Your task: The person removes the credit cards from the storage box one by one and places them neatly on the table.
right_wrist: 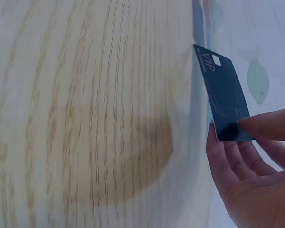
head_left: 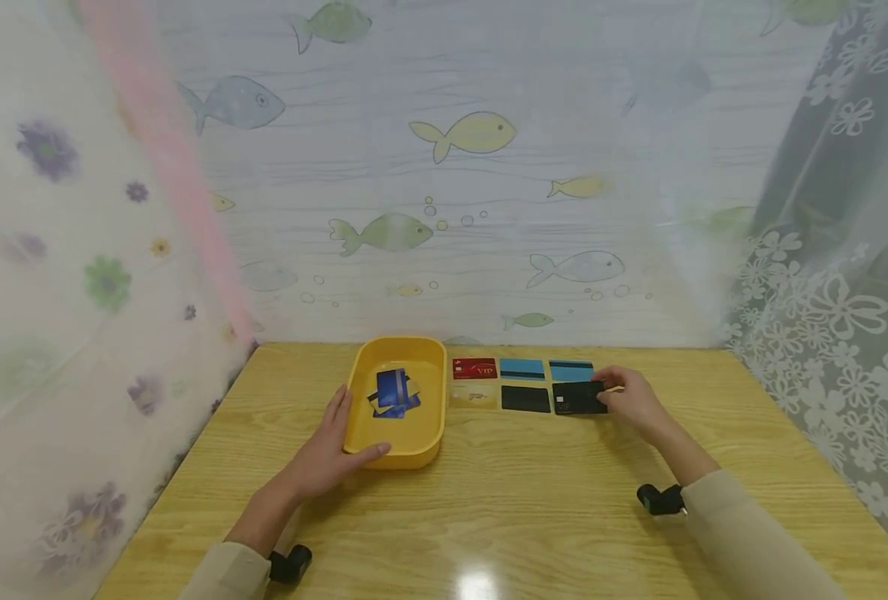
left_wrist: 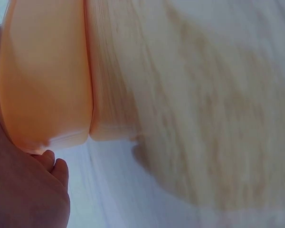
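My right hand [head_left: 634, 402] pinches a black VIP card [head_left: 579, 397] by its right end, thumb on the face and fingers behind. In the right wrist view that black card [right_wrist: 222, 92] is tilted. It overlaps the lower edge of a blue striped card [head_left: 571, 367] in the head view. A second blue card [head_left: 521, 368], a red VIP card [head_left: 474, 368], a gold card [head_left: 475, 396] and another black card [head_left: 526, 399] lie in two rows beside it. My left hand [head_left: 329, 462] holds the near left corner of a yellow plastic bin [head_left: 441, 417], thumb over the near rim.
Inside the bin a dark blue card [head_left: 391, 388] lies on top of a few others. The wooden table [head_left: 534, 517] ends at a fish-print curtain [head_left: 474, 283] behind. A flowered curtain [head_left: 107, 367] hangs at the left, and lace [head_left: 834, 308] at the right.
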`<state>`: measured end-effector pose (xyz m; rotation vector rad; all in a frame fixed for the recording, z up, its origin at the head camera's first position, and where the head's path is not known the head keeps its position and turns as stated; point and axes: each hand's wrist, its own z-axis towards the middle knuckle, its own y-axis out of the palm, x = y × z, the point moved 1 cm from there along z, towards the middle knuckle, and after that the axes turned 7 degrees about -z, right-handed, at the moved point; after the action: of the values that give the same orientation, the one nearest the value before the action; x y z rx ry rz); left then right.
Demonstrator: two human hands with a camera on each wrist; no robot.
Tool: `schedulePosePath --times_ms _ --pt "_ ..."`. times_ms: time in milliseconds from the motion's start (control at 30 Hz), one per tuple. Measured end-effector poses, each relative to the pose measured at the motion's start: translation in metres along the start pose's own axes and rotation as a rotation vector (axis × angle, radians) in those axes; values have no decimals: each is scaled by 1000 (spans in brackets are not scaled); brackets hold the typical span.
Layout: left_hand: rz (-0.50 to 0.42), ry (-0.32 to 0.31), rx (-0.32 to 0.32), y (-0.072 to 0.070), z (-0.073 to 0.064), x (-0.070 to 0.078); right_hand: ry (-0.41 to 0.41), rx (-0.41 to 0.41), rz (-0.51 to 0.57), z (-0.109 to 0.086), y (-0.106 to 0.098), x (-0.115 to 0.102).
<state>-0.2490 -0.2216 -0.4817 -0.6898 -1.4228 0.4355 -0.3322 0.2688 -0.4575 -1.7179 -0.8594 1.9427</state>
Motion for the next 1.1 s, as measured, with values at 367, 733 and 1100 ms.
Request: schedulePosePath --times_ms 367,733,1100 --pt "3 -16 -1 1 2 -1 53 -2 -151 16 3 15" --pt "-8 2 3 1 -1 2 40 -58 -227 25 5 18" --pt "-7 7 13 -1 -2 3 9 -74 -259 27 5 17"
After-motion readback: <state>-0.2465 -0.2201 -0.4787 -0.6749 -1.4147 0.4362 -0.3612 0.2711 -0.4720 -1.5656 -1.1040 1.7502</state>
